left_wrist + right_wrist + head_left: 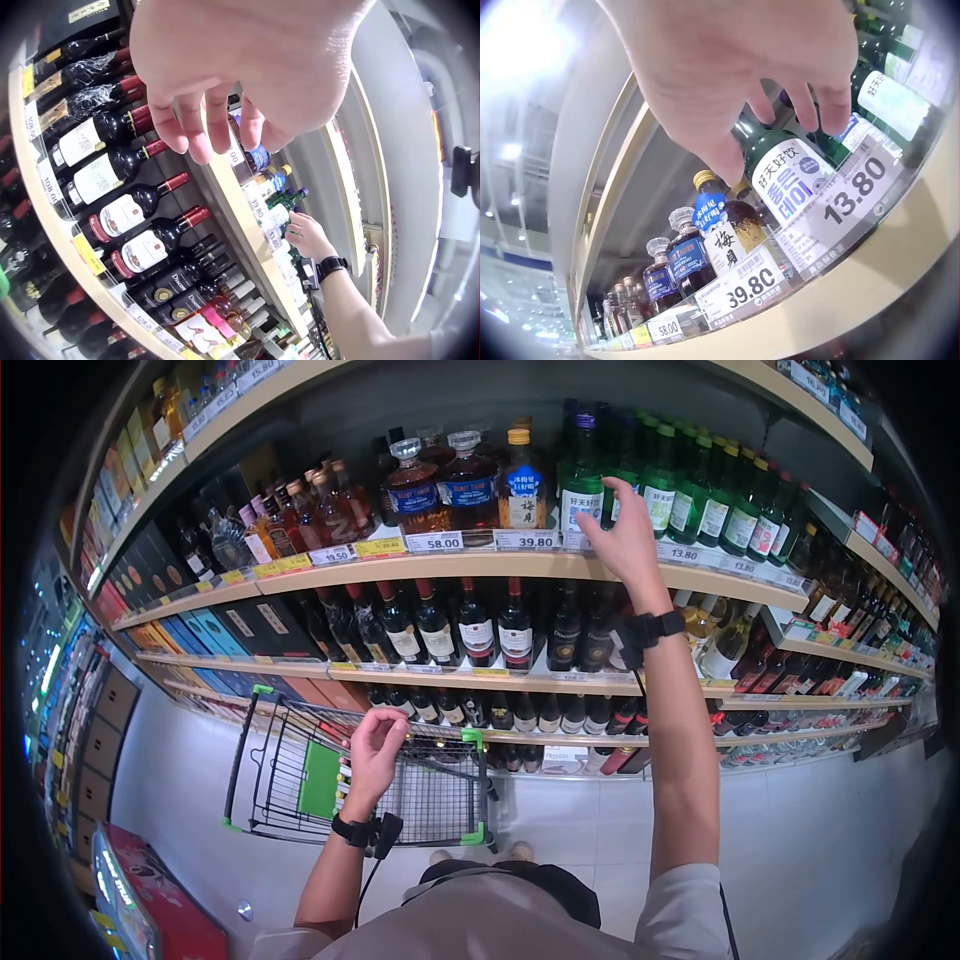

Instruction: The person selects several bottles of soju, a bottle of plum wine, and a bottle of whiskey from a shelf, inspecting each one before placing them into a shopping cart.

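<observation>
Pale grey floor (620, 810), tiered wood-edged shelves (400, 572), dark shelf backing (330, 430); bright ceiling lights (511, 152)

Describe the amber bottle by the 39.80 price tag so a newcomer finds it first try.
Go to the shelf directly above the red-topped wine bottles. Behind its 39.80 price tag, the amber bottle stands between the glass-stoppered bottles and the green bottles. Its gold cap and blue neck tag set it apart from both.

The right arm (683, 750) stretches forward, right grip (632, 545) curved, thumb apart; left arm (332, 880) lower, left grip (374, 753) loosely curled.
</observation>
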`<state>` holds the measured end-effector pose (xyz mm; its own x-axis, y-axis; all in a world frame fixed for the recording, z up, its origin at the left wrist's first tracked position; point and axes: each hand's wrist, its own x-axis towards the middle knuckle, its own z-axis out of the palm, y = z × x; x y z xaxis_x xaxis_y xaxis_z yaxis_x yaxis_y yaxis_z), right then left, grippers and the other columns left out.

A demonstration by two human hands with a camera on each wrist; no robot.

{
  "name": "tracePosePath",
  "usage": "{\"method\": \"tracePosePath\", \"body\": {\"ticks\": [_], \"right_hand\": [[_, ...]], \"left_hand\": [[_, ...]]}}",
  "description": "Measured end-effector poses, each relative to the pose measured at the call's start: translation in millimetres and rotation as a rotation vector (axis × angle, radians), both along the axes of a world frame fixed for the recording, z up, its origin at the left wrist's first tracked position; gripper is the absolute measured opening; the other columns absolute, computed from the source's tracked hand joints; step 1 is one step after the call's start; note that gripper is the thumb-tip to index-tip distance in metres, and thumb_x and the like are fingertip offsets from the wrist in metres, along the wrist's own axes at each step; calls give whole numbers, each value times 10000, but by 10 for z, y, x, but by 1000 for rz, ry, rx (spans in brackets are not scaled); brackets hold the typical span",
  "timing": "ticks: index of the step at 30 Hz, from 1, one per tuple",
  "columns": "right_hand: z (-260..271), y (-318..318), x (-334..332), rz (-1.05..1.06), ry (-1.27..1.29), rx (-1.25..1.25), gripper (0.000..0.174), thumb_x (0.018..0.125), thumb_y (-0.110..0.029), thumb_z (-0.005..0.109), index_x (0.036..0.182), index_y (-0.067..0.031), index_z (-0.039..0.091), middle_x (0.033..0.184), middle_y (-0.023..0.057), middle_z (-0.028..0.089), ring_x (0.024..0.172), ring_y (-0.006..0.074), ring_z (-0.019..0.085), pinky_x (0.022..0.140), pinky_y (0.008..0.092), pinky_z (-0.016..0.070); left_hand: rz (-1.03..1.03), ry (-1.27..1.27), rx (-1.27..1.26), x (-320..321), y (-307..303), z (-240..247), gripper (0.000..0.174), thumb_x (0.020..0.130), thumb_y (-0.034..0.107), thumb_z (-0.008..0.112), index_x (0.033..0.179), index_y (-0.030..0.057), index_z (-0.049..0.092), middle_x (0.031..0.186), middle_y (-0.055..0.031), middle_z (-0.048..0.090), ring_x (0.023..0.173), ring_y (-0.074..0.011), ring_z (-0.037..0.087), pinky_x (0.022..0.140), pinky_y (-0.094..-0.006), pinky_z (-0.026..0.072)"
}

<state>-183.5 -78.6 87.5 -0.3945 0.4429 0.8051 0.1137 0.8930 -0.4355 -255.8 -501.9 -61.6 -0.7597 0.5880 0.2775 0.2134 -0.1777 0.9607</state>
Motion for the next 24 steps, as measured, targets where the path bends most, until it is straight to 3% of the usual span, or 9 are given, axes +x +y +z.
{"method": "tracePosePath", "body": {"ticks": [1,8,14,15,24], "right_hand": [[52,5,-18,-49,-77,-46,705,786,-314,777,1363,-27,491,1270,270,587,1177,415,575,1023,448,453],[166,86,-319,-63,-175,-208,889,768,-332,797,1462,9,358,1324,300,553,1231,425,553,1039,440,452],[137,101,-422,-84,-184,-242,869,756,-326,810,1433,-25,354,1148,302,651,1108,432,630,953,453,496],[114,93,-427,-95,-158,-232,839,749,-316,814,1404,-43,366,1053,280,689,1024,429,663,900,461,513],[181,5,-316,-3,-30,-256,816,738,-267,820,1390,-20,397,1050,262,698,999,413,678,895,450,527]], "left_hand": [[-4,-8,5,8,18,-12,92,990,63,611,1063,12,585,1059,-31,615,982,-91,587,880,-249,479],[5,-71,-24,85,74,83,129,992,66,608,1103,22,560,1055,-37,616,985,-97,598,896,-276,521],[27,-112,-30,108,17,59,138,989,66,612,1109,23,556,1045,-37,616,983,-101,599,888,-280,525],[15,-110,-36,95,7,40,140,990,67,613,1110,21,558,1047,-36,619,983,-100,601,889,-280,526],[28,-152,-22,58,-95,-67,141,990,78,618,1110,25,567,1043,-36,635,994,-107,613,889,-274,519]]}}
